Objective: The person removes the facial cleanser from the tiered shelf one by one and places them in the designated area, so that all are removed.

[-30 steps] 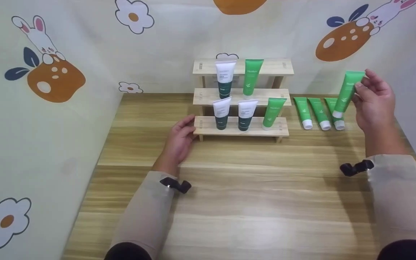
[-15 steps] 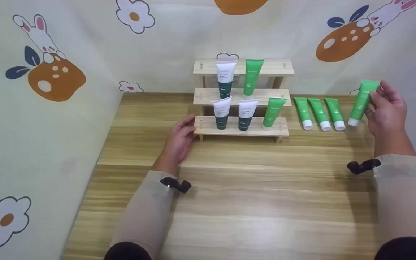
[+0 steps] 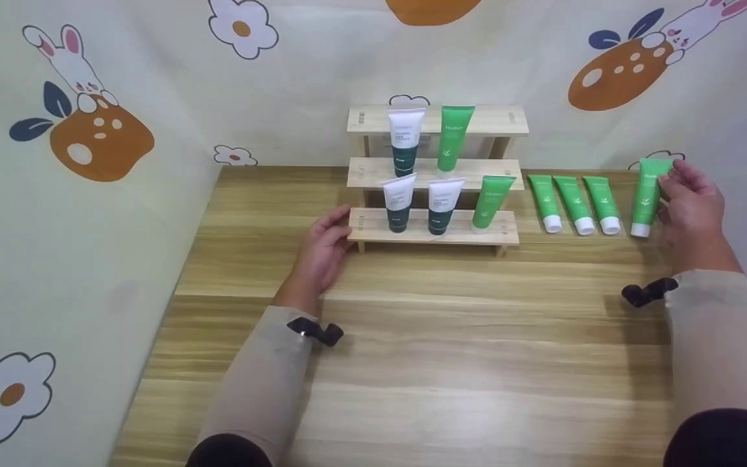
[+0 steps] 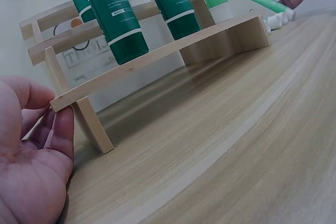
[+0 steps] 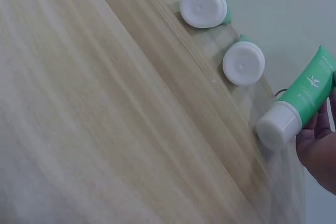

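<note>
Green squeeze tube (image 3: 649, 194) is where the change is: a second ago it was in front of the last tube lying on the right, and now it is lower down and just beside that one. The right hand (image 3: 696, 206) pinches it near its flat top, while its white cap (image 5: 273, 132) is close to the table (image 3: 451, 337). I cannot tell if they touch. It looks like the fourth in the row now, but it is not let go yet. The left hand (image 3: 323, 256) has stayed put, with its thumb and fingers holding the left end of the bottom shelf (image 3: 417, 224). Two white-and-dark-green tubes (image 3: 397, 207) and a small green tube (image 3: 493, 198) stand on it. Farther back, three green tubes (image 3: 573, 201) lie side by side, all plain to see now. The middle shelf (image 3: 497, 174) has one tube of each kind, and the bunny-print wall (image 3: 302, 104) is behind.
</note>
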A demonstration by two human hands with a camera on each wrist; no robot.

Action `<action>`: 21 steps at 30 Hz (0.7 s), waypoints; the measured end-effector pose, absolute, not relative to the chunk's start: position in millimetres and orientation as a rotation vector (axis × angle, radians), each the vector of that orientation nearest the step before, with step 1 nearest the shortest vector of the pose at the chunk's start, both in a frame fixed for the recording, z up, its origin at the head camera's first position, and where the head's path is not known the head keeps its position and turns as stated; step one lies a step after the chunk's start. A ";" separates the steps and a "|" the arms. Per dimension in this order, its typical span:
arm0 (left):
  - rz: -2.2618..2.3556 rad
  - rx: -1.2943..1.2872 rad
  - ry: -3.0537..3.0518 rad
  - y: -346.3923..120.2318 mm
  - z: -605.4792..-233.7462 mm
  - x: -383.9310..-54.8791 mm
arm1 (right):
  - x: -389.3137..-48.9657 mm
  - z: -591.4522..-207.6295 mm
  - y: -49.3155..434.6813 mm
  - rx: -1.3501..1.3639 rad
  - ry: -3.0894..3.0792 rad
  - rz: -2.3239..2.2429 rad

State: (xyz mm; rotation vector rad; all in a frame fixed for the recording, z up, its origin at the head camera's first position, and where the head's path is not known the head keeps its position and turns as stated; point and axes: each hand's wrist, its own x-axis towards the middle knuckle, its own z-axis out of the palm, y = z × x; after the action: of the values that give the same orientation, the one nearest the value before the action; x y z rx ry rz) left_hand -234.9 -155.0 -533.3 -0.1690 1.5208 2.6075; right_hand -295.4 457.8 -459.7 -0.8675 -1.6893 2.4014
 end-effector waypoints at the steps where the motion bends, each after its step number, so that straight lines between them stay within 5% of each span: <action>1: 2.607 -0.168 1.523 -155.1 -533.2 -234.8 | -297.4 -460.6 457.9 -0.879 -1.708 2.379; 21: 2.657 -0.216 1.484 -152.6 -533.6 -235.8 | -318.7 -482.6 446.7 -0.849 -1.826 2.180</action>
State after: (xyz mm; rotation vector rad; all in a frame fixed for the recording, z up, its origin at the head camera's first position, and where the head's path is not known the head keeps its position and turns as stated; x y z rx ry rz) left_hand -235.8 -152.6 -533.6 -0.2156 1.4839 2.6566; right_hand -318.7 446.7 -482.6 -0.8492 -1.8264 2.1799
